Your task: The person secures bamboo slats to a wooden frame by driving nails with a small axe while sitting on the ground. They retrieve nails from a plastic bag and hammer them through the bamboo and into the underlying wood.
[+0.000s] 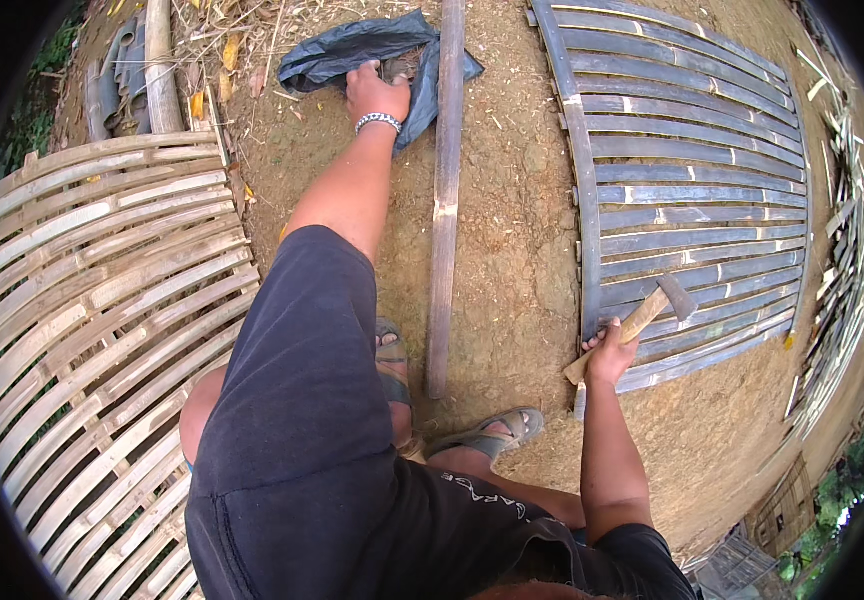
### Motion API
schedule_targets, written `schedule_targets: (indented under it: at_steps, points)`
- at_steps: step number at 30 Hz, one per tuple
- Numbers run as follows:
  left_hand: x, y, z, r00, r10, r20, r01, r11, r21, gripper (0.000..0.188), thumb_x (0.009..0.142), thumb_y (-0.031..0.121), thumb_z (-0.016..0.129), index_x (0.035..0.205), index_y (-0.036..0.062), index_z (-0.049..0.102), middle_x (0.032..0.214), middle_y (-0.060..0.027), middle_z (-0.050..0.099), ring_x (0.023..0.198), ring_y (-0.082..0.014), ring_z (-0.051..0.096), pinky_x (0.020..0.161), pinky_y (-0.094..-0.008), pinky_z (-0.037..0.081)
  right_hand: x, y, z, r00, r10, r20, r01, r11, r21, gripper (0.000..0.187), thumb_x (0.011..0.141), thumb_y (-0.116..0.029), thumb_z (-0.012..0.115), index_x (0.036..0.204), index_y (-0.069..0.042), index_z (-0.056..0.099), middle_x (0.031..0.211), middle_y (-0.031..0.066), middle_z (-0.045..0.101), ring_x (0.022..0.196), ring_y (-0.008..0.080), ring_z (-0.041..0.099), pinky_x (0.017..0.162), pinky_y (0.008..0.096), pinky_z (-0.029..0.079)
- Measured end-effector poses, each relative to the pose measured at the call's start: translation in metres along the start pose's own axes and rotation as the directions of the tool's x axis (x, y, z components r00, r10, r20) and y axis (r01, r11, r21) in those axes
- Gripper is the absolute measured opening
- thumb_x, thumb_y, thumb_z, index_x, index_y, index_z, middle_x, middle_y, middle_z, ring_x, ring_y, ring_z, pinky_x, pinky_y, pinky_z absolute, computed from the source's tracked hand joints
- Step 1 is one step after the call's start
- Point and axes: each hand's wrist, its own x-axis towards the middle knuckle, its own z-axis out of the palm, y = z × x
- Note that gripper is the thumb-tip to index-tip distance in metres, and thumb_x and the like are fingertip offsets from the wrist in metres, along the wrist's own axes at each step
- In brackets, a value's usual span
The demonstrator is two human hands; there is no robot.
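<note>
My left hand (380,92) reaches forward into a crumpled dark plastic bag (337,55) on the ground. Its fingers are curled over a small dark brown heap in the bag's mouth, and what they grip is too small to tell. Low on the right, my right hand (610,355) is closed round the wooden handle of a hatchet (642,322) with a dark wedge-shaped head. The hatchet lies over the near left corner of a panel of dark bamboo slats (692,195).
A long dark bamboo strip (442,210) runs away from me between my hands, beside the bag. Another panel, of pale bamboo slats (102,290), spreads on the left. Loose split strips (852,250) lie piled at far right. My sandalled feet (497,432) rest on bare soil.
</note>
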Motion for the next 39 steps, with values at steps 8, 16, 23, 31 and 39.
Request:
schedule_targets:
  at_steps: [8, 16, 23, 31, 39]
  points:
    - [0.044, 0.010, 0.000, 0.985, 0.031, 0.168, -0.062, 0.981, 0.184, 0.025, 0.092, 0.024, 0.065, 0.112, 0.0184, 0.079, 0.121, -0.0158, 0.073, 0.117, -0.0338, 0.067, 0.101, -0.0446, 0.053, 0.005, 0.004, -0.005, 0.999, -0.019, 0.027, 0.020, 1.000, -0.019, 0.021, 0.103, -0.021, 0.062, 0.109, -0.006, 0.047, 0.072, 0.0032, 0.052, 0.052, 0.0128, 0.051, 0.046, 0.0302, 0.050]
    - [0.052, 0.004, 0.001, 0.983, -0.063, 0.175, 0.035, 0.987, 0.158, 0.025, 0.091, 0.024, 0.065, 0.112, 0.0203, 0.079, 0.119, -0.0156, 0.074, 0.114, -0.0352, 0.069, 0.101, -0.0434, 0.053, 0.003, 0.000, -0.005, 0.998, -0.028, 0.048, 0.027, 1.000, 0.015, 0.021, 0.102, -0.020, 0.063, 0.107, -0.005, 0.050, 0.071, 0.0030, 0.051, 0.051, 0.0125, 0.050, 0.045, 0.0296, 0.049]
    - [0.056, -0.048, 0.000, 0.989, 0.042, 0.139, -0.035, 0.998, -0.056, 0.038, 0.082, 0.010, 0.076, 0.120, 0.0015, 0.072, 0.115, -0.0185, 0.075, 0.107, -0.0266, 0.073, 0.096, -0.0362, 0.056, 0.005, 0.000, -0.003, 0.999, -0.011, 0.046, 0.011, 1.000, 0.003, 0.021, 0.102, -0.020, 0.064, 0.108, -0.005, 0.051, 0.071, 0.0027, 0.051, 0.051, 0.0120, 0.049, 0.044, 0.0290, 0.049]
    - [0.016, -0.040, -0.023, 0.957, 0.209, 0.199, -0.190, 0.976, -0.110, 0.048, 0.078, 0.010, 0.082, 0.123, 0.0053, 0.068, 0.129, -0.0185, 0.063, 0.116, -0.0302, 0.067, 0.101, -0.0399, 0.053, 0.008, -0.001, -0.006, 0.998, 0.015, 0.054, -0.014, 1.000, -0.017, 0.022, 0.103, -0.018, 0.062, 0.113, -0.004, 0.048, 0.073, 0.0036, 0.052, 0.051, 0.0122, 0.050, 0.044, 0.0292, 0.048]
    - [0.021, -0.043, -0.013, 0.951, 0.256, 0.173, -0.269, 0.961, 0.057, 0.033, 0.087, 0.025, 0.074, 0.118, 0.0136, 0.075, 0.128, -0.0139, 0.066, 0.122, -0.0333, 0.062, 0.106, -0.0434, 0.049, 0.005, -0.007, -0.004, 0.997, 0.020, 0.071, -0.017, 0.999, -0.035, 0.022, 0.102, -0.019, 0.063, 0.110, -0.007, 0.048, 0.071, 0.0023, 0.051, 0.051, 0.0122, 0.050, 0.044, 0.0297, 0.049]
